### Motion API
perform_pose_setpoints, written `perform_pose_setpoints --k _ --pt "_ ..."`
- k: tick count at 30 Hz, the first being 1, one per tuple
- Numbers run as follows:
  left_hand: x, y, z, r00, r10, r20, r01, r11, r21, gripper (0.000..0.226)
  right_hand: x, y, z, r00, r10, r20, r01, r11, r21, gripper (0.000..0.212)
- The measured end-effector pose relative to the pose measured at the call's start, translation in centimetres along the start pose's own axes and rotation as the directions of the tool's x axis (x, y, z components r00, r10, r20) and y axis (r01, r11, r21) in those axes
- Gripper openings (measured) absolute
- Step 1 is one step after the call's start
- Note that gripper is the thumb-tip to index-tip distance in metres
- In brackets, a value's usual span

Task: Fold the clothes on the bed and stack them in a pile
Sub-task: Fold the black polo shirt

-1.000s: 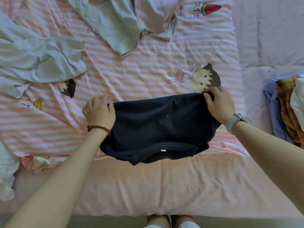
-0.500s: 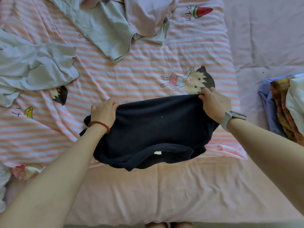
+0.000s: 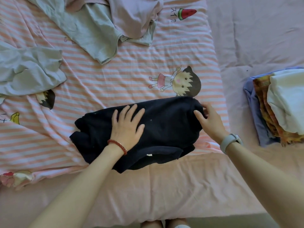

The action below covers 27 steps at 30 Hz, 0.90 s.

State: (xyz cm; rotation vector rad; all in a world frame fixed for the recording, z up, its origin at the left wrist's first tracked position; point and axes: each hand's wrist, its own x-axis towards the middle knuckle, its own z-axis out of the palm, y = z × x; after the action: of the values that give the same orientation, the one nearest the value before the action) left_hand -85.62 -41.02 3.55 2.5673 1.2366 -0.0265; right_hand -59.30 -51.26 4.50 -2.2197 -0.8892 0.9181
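Observation:
A dark navy garment (image 3: pixel 166 127) lies partly folded on the striped bed sheet (image 3: pixel 125 79), near the bed's front edge. My left hand (image 3: pixel 126 127) rests flat on its left half, fingers spread. My right hand (image 3: pixel 209 121) touches the garment's right end, with the fingertips curled at its edge. At the far right stands a pile of folded clothes (image 3: pixel 278 106): blue at the bottom, orange patterned in the middle, white on top.
Unfolded clothes lie further back: a grey garment (image 3: pixel 28 69) at the left, a grey-green shirt (image 3: pixel 88 30) and a pale lilac garment (image 3: pixel 136 15) at the top. A plain pink blanket (image 3: pixel 255 30) covers the right side. My feet show below the bed edge.
My left hand let go of the garment's left edge and moved right, onto its top, pressing flat. My right hand loosened at the right end. The garment now lies flatter on the sheet.

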Motion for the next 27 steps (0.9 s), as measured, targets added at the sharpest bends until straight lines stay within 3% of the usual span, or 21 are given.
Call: perform_pose_setpoints --k 5,9,12,14,16,19,23,25,27 --pt "-1.0 3.0 3.0 0.967 0.007 0.256 -0.029 0.996 0.082 0.063 0.4 0.5 -0.8 0.989 0.1 -0.113 -0.114 0.985 -0.132 0.02" --pt "-0.9 3.1 3.8 0.951 -0.026 0.307 -0.001 0.996 0.088 0.064 0.2 0.4 -1.9 0.968 0.066 -0.242 -0.147 0.931 -0.335 0.021" --pt "0.0 3.3 3.0 0.971 -0.033 0.237 0.029 0.999 0.023 0.057 -1.1 -0.1 -1.8 0.928 -0.143 -0.344 0.003 0.926 -0.376 0.019" --pt "1.0 3.7 2.4 0.98 -0.018 0.199 0.019 1.0 -0.002 0.054 -2.7 -0.6 -0.8 0.89 -0.336 -0.307 0.197 0.893 -0.404 0.017" --pt "2.4 4.1 2.0 0.981 -0.006 0.194 0.01 1.0 -0.02 0.053 -4.5 -0.4 0.9 0.89 -0.403 -0.214 0.297 0.867 -0.4 0.021" --pt "4.8 4.7 1.7 0.979 -0.004 0.203 0.012 0.999 -0.038 0.055 -5.9 0.8 3.0 0.973 -0.184 -0.142 0.132 0.94 -0.314 0.036" --pt "7.6 4.7 1.3 0.97 -0.013 0.243 0.023 0.999 -0.038 0.057 -4.9 2.1 3.0 0.994 0.084 -0.067 -0.096 0.974 -0.204 0.045" --pt "8.2 4.9 1.2 0.969 0.024 0.247 -0.021 1.0 -0.015 0.056 -3.8 2.3 2.4 0.991 0.137 0.001 -0.134 0.97 -0.205 0.045" --pt "8.5 5.6 1.3 0.97 0.076 0.231 -0.069 0.997 -0.036 0.055 -3.1 2.1 1.8 0.992 0.114 -0.057 -0.124 0.962 -0.244 0.04"
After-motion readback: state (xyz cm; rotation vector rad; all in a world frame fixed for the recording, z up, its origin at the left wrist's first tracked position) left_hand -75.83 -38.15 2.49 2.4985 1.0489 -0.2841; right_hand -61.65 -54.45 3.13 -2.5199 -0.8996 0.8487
